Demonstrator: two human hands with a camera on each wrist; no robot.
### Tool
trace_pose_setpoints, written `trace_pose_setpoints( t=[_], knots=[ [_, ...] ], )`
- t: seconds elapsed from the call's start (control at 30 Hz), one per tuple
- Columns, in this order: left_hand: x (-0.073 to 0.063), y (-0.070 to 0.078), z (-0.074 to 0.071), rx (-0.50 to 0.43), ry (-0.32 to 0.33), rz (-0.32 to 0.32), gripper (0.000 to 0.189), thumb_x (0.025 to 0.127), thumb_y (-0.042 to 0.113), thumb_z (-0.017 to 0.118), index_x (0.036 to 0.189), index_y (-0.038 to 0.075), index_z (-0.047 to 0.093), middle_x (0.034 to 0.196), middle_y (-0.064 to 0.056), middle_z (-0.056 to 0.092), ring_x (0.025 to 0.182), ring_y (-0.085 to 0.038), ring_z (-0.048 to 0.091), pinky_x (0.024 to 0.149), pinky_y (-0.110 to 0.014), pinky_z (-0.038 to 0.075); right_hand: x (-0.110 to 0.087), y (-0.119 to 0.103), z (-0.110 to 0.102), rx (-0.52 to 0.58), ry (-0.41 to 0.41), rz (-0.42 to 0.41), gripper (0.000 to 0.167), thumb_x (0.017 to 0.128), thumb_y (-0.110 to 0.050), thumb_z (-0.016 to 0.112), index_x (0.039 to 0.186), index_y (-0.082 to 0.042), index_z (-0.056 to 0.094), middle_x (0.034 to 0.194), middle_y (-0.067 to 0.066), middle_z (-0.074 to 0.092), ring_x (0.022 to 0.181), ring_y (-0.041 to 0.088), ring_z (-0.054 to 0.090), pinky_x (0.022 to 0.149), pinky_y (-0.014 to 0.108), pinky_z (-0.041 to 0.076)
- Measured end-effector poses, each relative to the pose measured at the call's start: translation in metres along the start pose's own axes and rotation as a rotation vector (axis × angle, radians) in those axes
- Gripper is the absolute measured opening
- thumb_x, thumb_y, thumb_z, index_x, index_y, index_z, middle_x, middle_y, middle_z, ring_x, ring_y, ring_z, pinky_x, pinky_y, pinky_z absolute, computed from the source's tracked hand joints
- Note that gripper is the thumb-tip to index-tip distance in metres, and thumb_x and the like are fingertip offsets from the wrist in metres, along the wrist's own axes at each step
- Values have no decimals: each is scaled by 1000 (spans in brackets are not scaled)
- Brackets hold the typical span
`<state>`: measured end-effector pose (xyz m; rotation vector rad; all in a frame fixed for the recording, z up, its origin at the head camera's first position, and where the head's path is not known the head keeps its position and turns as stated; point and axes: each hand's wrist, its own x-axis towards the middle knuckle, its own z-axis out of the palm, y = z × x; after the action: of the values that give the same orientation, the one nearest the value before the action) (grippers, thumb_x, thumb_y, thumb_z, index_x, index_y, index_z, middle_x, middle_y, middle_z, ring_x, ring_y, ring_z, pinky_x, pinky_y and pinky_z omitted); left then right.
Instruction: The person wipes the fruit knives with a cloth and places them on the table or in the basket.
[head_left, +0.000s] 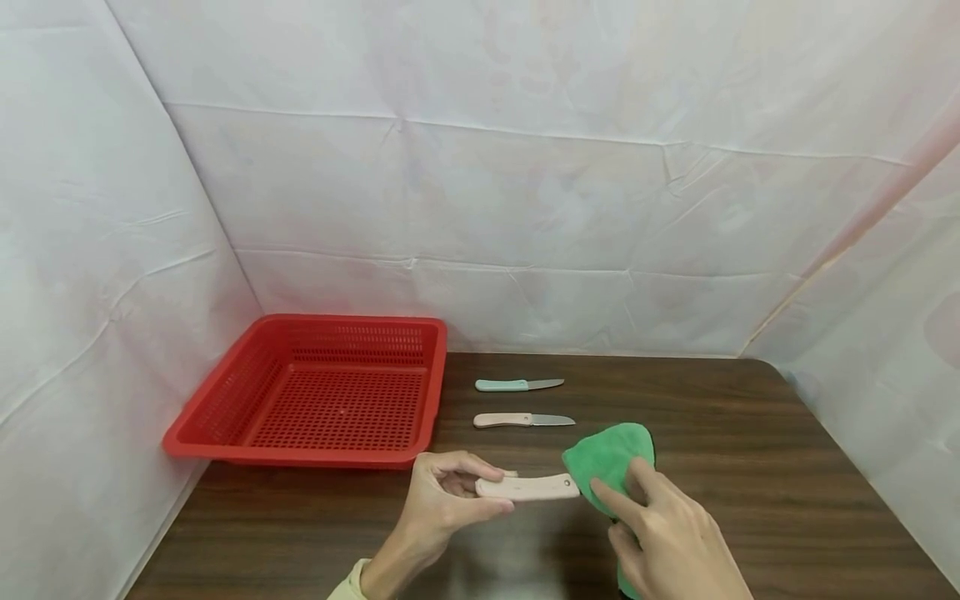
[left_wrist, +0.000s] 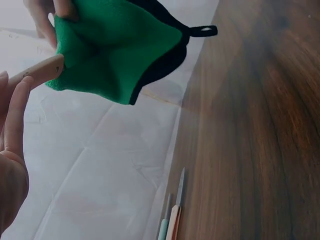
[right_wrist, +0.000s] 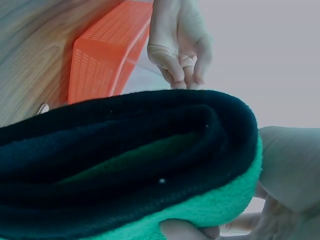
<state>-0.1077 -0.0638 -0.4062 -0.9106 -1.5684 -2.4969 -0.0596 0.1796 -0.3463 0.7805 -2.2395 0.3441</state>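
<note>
My left hand [head_left: 442, 497] grips the pale pink handle of a knife [head_left: 528, 488] by its end, thumb below and fingers above, over the near part of the table. A green cloth [head_left: 611, 458] with dark edging covers the knife's blade, which is hidden in its folds. My right hand [head_left: 671, 521] pinches the cloth around the blade from the right side. In the left wrist view, the cloth [left_wrist: 110, 50] hangs with a dark loop [left_wrist: 204, 31] at its corner, and the handle [left_wrist: 47, 70] enters it. The right wrist view shows the dark-edged folds [right_wrist: 125, 165] up close.
A red perforated plastic basket [head_left: 431, 400] stands at the left of the brown wood-grain table [head_left: 720, 433]. Right of it lie a light-blue-handled knife [head_left: 510, 385] and a pink-handled knife [head_left: 510, 419], blades pointing right. White sheeting [head_left: 525, 192] walls the back and sides.
</note>
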Motion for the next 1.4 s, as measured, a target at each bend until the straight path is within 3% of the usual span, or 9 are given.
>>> trace_pose_setpoints(
  t=[0.13,0.27,0.63,0.8,1.0,1.23,1.33,1.4],
  knots=[
    [-1,1,-1,-18,9,9,25,65,-20,72,88,-19,63,88,-21,70,71,-19,68,58,-31,56,-2,2,-1,-20,-56,5,45,52,-3,57,92,-15,72,79,-8,33,59,2,26,43,15,22],
    [-2,3,-3,-34,17,9,24,65,-21,71,88,-17,64,89,-19,70,73,-20,69,59,-31,56,-6,7,-4,-45,-101,30,46,49,-2,64,92,-16,73,81,-8,35,60,2,27,43,16,24],
    [-7,8,-10,-85,9,12,28,66,-23,69,91,-10,68,90,-19,70,75,-27,69,62,-37,57,-17,22,-14,-5,-81,109,44,53,-2,55,91,-13,76,80,-12,36,56,-6,22,42,11,20],
    [-8,8,-12,-46,16,-6,24,65,-21,71,88,-15,65,89,-17,70,73,-24,69,59,-37,57,-18,25,-15,9,-55,102,36,69,-11,48,91,-12,76,80,-11,37,55,-6,22,42,11,20],
    [-9,7,-14,14,-14,-8,24,67,-20,71,89,-20,61,89,-24,69,71,-21,69,57,-37,56,-17,27,-18,19,-36,121,43,81,-21,35,93,-10,76,80,-11,37,54,-7,22,42,10,19],
    [-9,7,-16,44,-25,-12,24,67,-19,72,88,-19,62,87,-26,67,71,-19,68,54,-40,56,-12,27,-26,22,-24,169,33,68,-11,55,94,-11,75,83,-10,43,53,-7,25,42,11,21],
    [-8,9,-16,67,-20,-11,24,66,-18,73,88,-16,64,86,-23,68,69,-18,68,53,-38,56,-9,27,-28,23,-3,171,32,77,-19,50,94,-11,75,83,-9,44,53,-7,27,42,12,22],
    [-7,9,-16,75,-20,-18,23,66,-17,74,87,-15,65,86,-23,69,68,-19,68,53,-37,56,-6,26,-29,25,12,166,39,84,-27,40,94,-11,75,82,-10,44,53,-6,29,42,12,22]
  ],
)
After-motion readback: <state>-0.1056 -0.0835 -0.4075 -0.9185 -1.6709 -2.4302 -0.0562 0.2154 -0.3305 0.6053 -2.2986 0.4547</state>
